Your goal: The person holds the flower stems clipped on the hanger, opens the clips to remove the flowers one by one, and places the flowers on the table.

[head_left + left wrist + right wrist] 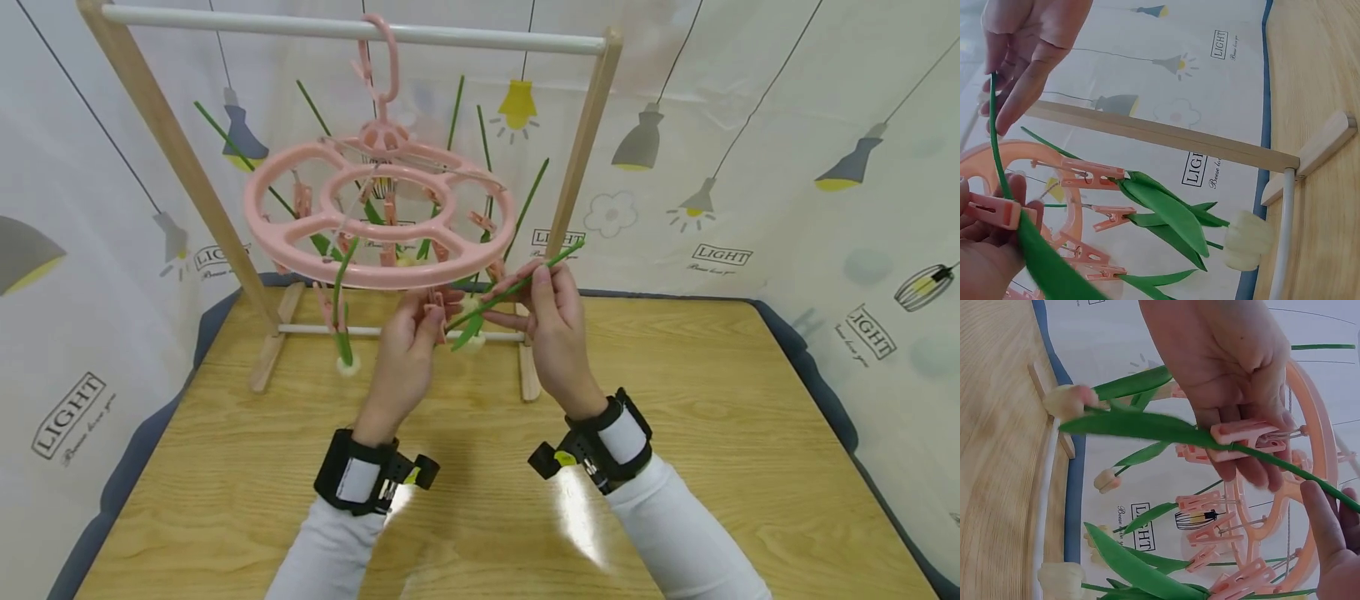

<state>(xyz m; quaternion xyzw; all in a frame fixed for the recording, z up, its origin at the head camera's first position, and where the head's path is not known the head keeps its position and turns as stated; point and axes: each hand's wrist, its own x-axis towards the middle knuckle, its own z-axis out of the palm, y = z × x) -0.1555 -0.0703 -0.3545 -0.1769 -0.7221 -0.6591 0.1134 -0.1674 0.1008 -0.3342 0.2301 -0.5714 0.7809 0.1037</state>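
Observation:
My left hand (405, 350) grips a pink clothespin (1244, 432) that hangs from the round pink drying hanger (253, 208). An artificial tulip with a long green stem (517, 286) lies across the clothespin's tip. My right hand (558, 333) pinches that stem near its bare end, to the right of the hanger. In the right wrist view, the tulip's broad leaf (1141, 425) and pale, pink-tinged bloom (1066, 402) extend left from the clothespin. Several other tulips hang bloom-down from clothespins around the hanger, among them one with a white bloom (1247, 240).
The hanger hooks over the white top bar (487, 37) of a rack with wooden posts (172, 158). A white lower bar (1284, 237) joins the rack's feet on the wooden table (712, 400). A lamp-print curtain (787, 250) stands behind and at both sides.

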